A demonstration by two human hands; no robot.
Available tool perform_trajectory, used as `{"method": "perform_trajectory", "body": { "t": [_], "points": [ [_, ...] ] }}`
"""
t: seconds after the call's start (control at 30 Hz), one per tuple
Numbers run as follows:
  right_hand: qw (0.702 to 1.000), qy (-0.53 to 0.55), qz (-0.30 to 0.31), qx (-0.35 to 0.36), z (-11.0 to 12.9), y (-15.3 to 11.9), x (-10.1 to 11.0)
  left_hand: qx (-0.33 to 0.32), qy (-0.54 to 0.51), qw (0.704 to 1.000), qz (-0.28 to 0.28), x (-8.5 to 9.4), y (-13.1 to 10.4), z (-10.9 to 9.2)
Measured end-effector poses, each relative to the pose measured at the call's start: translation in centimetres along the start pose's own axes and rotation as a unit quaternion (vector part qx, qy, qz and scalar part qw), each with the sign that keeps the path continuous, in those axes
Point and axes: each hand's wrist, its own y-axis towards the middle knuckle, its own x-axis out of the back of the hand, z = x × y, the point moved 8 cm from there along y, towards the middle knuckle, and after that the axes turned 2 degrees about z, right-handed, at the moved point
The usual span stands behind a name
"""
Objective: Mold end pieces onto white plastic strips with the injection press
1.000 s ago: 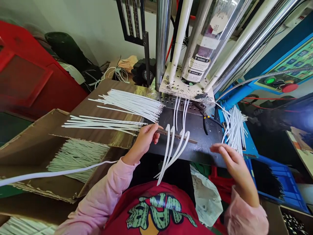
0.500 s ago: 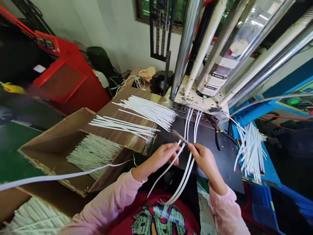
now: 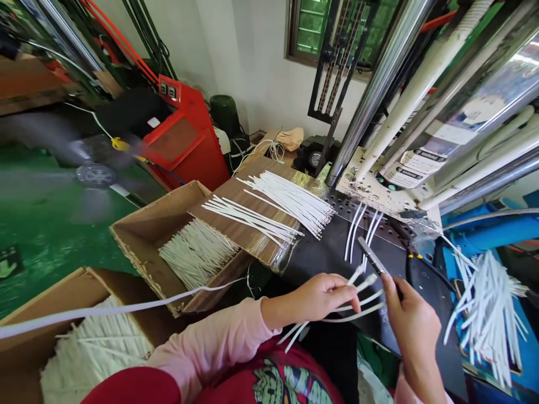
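Observation:
My left hand [image 3: 326, 297] is closed on white cables [image 3: 353, 277], whose thicker ends stick out past my fingers and whose tails hang below the wrist. My right hand [image 3: 415, 317] grips a flat metal bar [image 3: 372, 256] between thumb and fingers, and the bar points up and left. A narrow gap separates the bar from the cable ends. Beyond it, other white cables [image 3: 356, 230] run over the black machine table [image 3: 311, 261] and under the machine's pale plate. How many cables my left hand holds, I cannot tell.
White cable strips [image 3: 290, 199] lie on a brown board [image 3: 236, 193] to the left. Cardboard boxes [image 3: 126, 233] with more strips stand below it. Black pliers [image 3: 409, 264] and a blue stand [image 3: 461, 269] with a cable pile are on the right. A fan [image 3: 96, 175] spins far left.
The view has swung left. The bar in my right hand has come away from the cable ends it touched. My left hand has closed around cables and moved with them towards me.

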Motion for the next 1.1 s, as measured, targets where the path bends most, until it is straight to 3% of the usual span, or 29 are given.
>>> {"method": "perform_trajectory", "body": {
  "t": [0.1,0.17,0.23,0.33,0.43,0.5,0.6,0.63,0.7,0.77,0.9,1.0,1.1],
  "points": [
    [0.998,0.049,0.011,0.032,2.5,-0.8,0.4,0.053,0.024,0.996,0.065,-2.2,1.8,1.7],
    [0.997,0.069,0.030,0.011,2.8,-0.6,0.3,0.089,0.003,0.994,0.063,-3.3,2.2,2.4],
    [0.994,0.091,0.042,-0.040,1.5,0.2,-0.1,0.086,-0.029,0.994,0.055,-3.9,1.9,1.9],
    [0.986,0.127,0.032,-0.101,-1.6,1.4,-0.6,0.051,-0.100,0.990,0.089,-3.8,0.9,-0.9],
    [0.984,0.154,0.018,-0.091,-2.9,1.6,-1.4,-0.014,-0.157,0.986,0.058,-0.3,-0.2,-6.0],
    [0.982,0.179,0.018,-0.053,-2.3,1.1,-2.1,-0.082,-0.133,0.987,-0.046,3.7,-1.2,-10.2],
    [0.981,0.184,0.045,0.027,0.3,0.0,-3.3,-0.106,-0.015,0.975,-0.194,8.6,-3.2,-15.2],
    [0.980,0.181,0.056,0.060,1.4,-0.4,-3.7,-0.111,0.045,0.970,-0.212,9.6,-3.5,-16.4],
    [0.972,0.179,0.062,0.136,3.7,-1.0,-4.2,-0.129,0.184,0.955,-0.195,10.7,-3.4,-17.5],
    [0.961,0.175,0.053,0.208,5.6,-1.4,-4.5,-0.135,0.330,0.924,-0.142,11.8,-2.5,-16.3],
    [0.948,0.164,0.083,0.259,7.3,-1.5,-5.1,-0.061,0.552,0.830,-0.058,15.7,-0.6,-8.8],
    [0.942,0.181,0.118,0.258,8.5,-0.6,-4.9,0.011,0.613,0.789,-0.042,18.4,-0.6,-4.4],
    [0.942,0.195,0.119,0.246,10.5,1.3,-4.5,0.080,0.623,0.778,-0.035,18.9,-1.0,-3.1]
  ]
}}
